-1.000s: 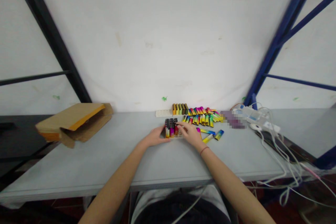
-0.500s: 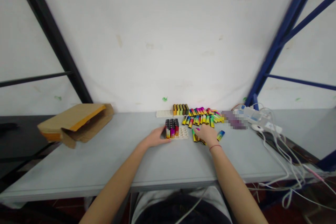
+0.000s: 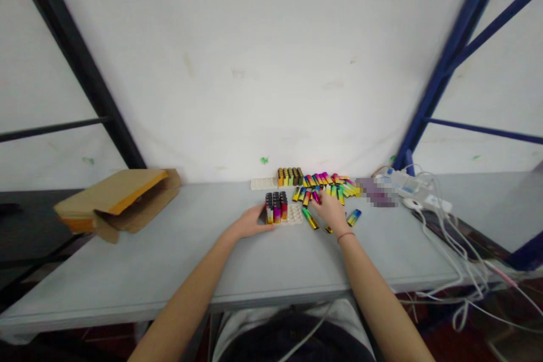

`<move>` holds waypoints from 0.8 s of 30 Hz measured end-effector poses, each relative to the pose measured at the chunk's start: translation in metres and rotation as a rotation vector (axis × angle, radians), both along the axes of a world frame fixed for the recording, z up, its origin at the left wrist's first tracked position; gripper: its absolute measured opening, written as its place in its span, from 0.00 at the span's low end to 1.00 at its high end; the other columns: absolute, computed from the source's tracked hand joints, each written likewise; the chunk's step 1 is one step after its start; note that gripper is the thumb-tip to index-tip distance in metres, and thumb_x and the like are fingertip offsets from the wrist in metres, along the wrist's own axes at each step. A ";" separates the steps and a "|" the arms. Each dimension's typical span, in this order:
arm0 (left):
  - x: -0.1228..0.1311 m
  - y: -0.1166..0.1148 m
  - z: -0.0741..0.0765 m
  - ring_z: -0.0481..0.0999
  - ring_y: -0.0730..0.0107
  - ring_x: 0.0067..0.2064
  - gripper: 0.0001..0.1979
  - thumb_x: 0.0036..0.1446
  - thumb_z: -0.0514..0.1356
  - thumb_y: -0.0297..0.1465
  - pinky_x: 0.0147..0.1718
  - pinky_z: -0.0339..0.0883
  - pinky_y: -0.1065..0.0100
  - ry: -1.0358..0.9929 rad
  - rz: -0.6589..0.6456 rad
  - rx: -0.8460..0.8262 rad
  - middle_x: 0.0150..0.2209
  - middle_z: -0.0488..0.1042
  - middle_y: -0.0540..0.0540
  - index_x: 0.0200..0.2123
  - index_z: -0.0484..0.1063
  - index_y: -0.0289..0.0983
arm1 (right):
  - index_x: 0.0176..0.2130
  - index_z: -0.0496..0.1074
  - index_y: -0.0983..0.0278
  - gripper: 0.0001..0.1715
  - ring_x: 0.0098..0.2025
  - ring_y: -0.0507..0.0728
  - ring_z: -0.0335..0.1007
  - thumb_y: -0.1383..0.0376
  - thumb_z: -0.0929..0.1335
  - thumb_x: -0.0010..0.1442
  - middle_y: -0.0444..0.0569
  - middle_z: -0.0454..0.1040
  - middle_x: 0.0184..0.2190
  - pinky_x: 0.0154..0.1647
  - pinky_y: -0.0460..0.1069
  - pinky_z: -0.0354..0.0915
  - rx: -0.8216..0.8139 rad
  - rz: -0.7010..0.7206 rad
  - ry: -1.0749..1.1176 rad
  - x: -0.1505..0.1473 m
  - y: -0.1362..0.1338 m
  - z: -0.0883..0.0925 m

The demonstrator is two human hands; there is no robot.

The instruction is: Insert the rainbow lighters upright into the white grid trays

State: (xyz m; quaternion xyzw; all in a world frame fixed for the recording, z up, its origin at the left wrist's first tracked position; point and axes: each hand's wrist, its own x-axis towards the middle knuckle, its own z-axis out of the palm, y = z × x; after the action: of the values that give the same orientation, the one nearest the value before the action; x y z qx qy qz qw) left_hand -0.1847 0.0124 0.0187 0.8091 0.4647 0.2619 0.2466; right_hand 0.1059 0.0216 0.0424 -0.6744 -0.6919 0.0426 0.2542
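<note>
My left hand (image 3: 250, 223) grips the left end of a white holed tray (image 3: 295, 214), thumb along the front and fingers behind. Rows of small dark-topped cylinders (image 3: 277, 208) stand upright in the tray's left part; the holes at its right show bare. Just right of the tray, my right hand (image 3: 331, 209) pinches a small shiny magenta cylinder (image 3: 315, 196) raised off the table. One green-and-gold cylinder (image 3: 310, 219) lies below that hand, and a blue-and-yellow one (image 3: 354, 217) lies to its right. Another is partly hidden under the hand.
Behind lie many loose multicoloured cylinders (image 3: 324, 180), beside a block of upright ones (image 3: 291, 176) and a second white tray (image 3: 263, 183). An open cardboard box (image 3: 114, 198) sits left. Tangled white cables (image 3: 456, 237) and a power strip (image 3: 407, 182) occupy the right.
My right hand has lifted slightly from the near cylinders with a magenta one in its fingers. The green-and-gold cylinder has shifted left. My left hand stays at the tray.
</note>
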 end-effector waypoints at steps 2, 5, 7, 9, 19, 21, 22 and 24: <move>0.000 0.000 -0.001 0.71 0.44 0.61 0.40 0.49 0.68 0.47 0.62 0.61 0.51 0.003 -0.006 -0.001 0.63 0.71 0.38 0.62 0.65 0.35 | 0.43 0.75 0.67 0.17 0.34 0.60 0.73 0.60 0.62 0.65 0.54 0.78 0.32 0.36 0.50 0.63 0.088 0.097 0.162 0.001 0.007 -0.005; 0.000 0.001 -0.002 0.71 0.44 0.60 0.41 0.49 0.69 0.47 0.62 0.62 0.51 0.015 0.006 0.001 0.62 0.71 0.37 0.63 0.65 0.35 | 0.45 0.73 0.66 0.19 0.35 0.59 0.72 0.59 0.59 0.66 0.52 0.77 0.33 0.38 0.51 0.65 0.158 0.196 0.418 0.000 0.016 -0.014; 0.000 0.001 -0.002 0.71 0.43 0.60 0.41 0.49 0.69 0.46 0.62 0.62 0.51 0.018 0.014 0.001 0.62 0.71 0.37 0.63 0.64 0.35 | 0.44 0.72 0.65 0.19 0.36 0.60 0.71 0.55 0.61 0.65 0.51 0.76 0.33 0.38 0.52 0.66 0.176 0.209 0.515 -0.001 0.019 -0.019; 0.000 0.000 -0.001 0.71 0.43 0.60 0.41 0.49 0.69 0.46 0.62 0.62 0.51 0.025 0.012 0.001 0.63 0.70 0.37 0.63 0.64 0.35 | 0.44 0.70 0.64 0.20 0.35 0.60 0.71 0.52 0.63 0.63 0.51 0.75 0.33 0.39 0.53 0.67 0.188 0.211 0.560 -0.003 0.020 -0.021; 0.000 0.001 -0.001 0.70 0.42 0.62 0.42 0.50 0.68 0.46 0.63 0.61 0.50 0.019 -0.004 0.013 0.64 0.69 0.35 0.63 0.64 0.33 | 0.28 0.58 0.57 0.32 0.20 0.53 0.57 0.35 0.55 0.62 0.42 0.62 0.21 0.24 0.50 0.62 -0.107 0.440 1.132 -0.018 0.012 -0.010; -0.001 0.001 -0.002 0.69 0.43 0.62 0.42 0.50 0.68 0.47 0.63 0.60 0.51 0.024 -0.011 0.014 0.64 0.68 0.35 0.64 0.63 0.33 | 0.28 0.57 0.58 0.35 0.16 0.51 0.50 0.32 0.54 0.61 0.39 0.57 0.19 0.18 0.48 0.53 -0.234 0.417 1.326 -0.020 0.012 -0.009; -0.001 0.001 -0.002 0.69 0.43 0.62 0.43 0.50 0.68 0.47 0.63 0.60 0.51 0.026 -0.014 0.013 0.64 0.68 0.34 0.64 0.62 0.33 | 0.27 0.57 0.58 0.35 0.15 0.50 0.48 0.31 0.55 0.60 0.39 0.56 0.18 0.16 0.46 0.49 -0.281 0.405 1.398 -0.020 0.012 -0.008; 0.000 0.001 -0.002 0.70 0.43 0.62 0.43 0.50 0.68 0.46 0.63 0.60 0.50 0.025 -0.012 0.008 0.64 0.68 0.34 0.64 0.62 0.33 | 0.26 0.57 0.58 0.37 0.14 0.49 0.48 0.30 0.54 0.59 0.38 0.55 0.16 0.15 0.45 0.45 -0.340 0.384 1.503 -0.019 0.012 -0.008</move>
State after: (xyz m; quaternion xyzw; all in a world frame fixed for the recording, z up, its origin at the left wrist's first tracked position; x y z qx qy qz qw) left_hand -0.1850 0.0138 0.0167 0.8161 0.4619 0.2521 0.2390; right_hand 0.0868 0.0333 0.0344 -0.3633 -0.4231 0.6348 0.5348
